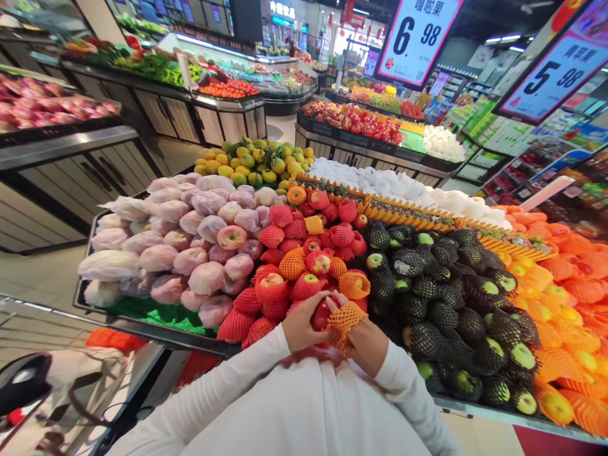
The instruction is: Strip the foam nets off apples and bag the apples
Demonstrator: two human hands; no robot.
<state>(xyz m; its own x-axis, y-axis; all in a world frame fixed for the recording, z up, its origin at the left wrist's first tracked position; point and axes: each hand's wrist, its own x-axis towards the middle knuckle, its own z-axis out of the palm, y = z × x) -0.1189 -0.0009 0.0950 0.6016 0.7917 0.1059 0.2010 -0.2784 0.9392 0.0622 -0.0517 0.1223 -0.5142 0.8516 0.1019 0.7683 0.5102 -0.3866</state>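
Close to my body, my left hand (pixel 304 323) is wrapped round a dark red apple (pixel 322 315). An orange foam net (pixel 348 318) lies over the fingers of my right hand (pixel 363 339), which grips it beside the apple. The fingertips of both hands come together at the top of the apple. Just beyond them is a heap of apples in red foam nets (pixel 270 288), with a few in orange nets (pixel 291 263). The right thumb is partly hidden by the net.
Plastic-wrapped fruit (pixel 206 278) is piled on the left. Green apples in black nets (pixel 468 323) and orange-netted fruit (pixel 555 354) lie on the right. A shopping cart (pixel 52 316) stands at lower left. Price signs (pixel 418 38) hang overhead.
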